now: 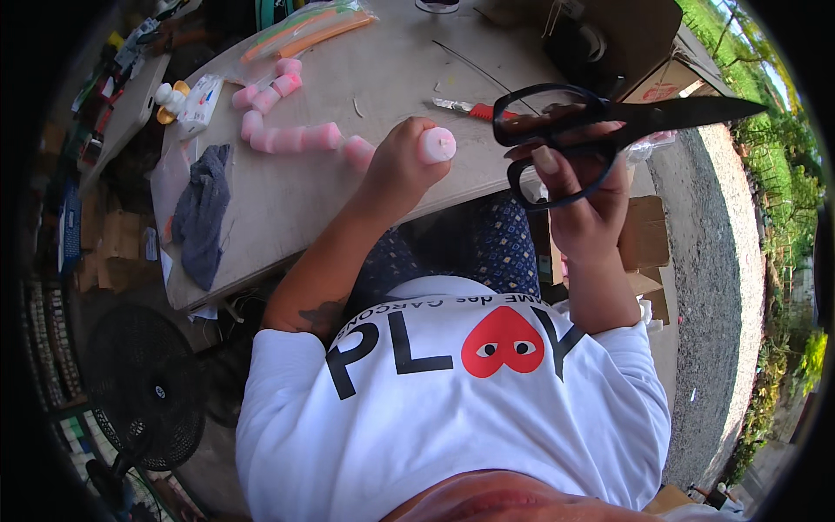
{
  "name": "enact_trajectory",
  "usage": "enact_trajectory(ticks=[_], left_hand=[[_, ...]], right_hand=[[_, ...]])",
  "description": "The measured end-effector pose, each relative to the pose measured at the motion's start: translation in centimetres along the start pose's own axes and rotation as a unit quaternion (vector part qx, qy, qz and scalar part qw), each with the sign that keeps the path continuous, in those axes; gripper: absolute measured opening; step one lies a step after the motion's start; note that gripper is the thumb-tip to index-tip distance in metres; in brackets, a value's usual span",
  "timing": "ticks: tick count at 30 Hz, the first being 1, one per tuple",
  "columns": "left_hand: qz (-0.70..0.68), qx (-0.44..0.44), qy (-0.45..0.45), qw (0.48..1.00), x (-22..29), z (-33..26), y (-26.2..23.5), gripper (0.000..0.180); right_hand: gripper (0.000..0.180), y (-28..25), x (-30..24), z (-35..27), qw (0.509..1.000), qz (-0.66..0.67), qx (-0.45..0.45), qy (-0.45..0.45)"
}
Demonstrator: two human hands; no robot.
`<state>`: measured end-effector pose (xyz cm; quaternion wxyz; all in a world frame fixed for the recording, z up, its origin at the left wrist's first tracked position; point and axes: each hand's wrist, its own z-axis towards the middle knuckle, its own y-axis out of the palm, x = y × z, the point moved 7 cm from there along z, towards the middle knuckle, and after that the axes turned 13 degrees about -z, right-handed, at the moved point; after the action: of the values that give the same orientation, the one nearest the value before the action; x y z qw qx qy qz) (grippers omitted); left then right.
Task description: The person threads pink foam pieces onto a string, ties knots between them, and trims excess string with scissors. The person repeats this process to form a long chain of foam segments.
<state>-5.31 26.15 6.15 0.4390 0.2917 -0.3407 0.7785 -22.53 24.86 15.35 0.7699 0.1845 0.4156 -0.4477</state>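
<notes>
My left hand is wrapped round a small pink candle, whose pale round top with a short wick nub faces up. It is over the near edge of the table. My right hand holds large black scissors by the handle loops, raised to the right of the candle. The blades point right and lie together. More short pink candles form a bent line on the tabletop, leading from beside my left hand toward the back left.
A red-handled utility knife lies beyond my hands. Left on the table are a grey cloth and a white box. A clear bag with orange sticks is at the back. A black fan stands lower left; an open cardboard box sits right.
</notes>
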Motion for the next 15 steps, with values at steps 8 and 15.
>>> enact_trajectory(ticks=[8,15], left_hand=[[-0.008,-0.001,-0.002,1.000,-0.3,0.6,0.3,0.037],[-0.037,0.007,-0.044,0.998,-0.4,-0.2,0.2,0.039]], right_hand=[[0.026,0.4,0.3,-0.3,0.998,0.051,0.039,-0.006],[0.033,0.0,-0.4,0.0,0.998,0.017,0.049,-0.019]])
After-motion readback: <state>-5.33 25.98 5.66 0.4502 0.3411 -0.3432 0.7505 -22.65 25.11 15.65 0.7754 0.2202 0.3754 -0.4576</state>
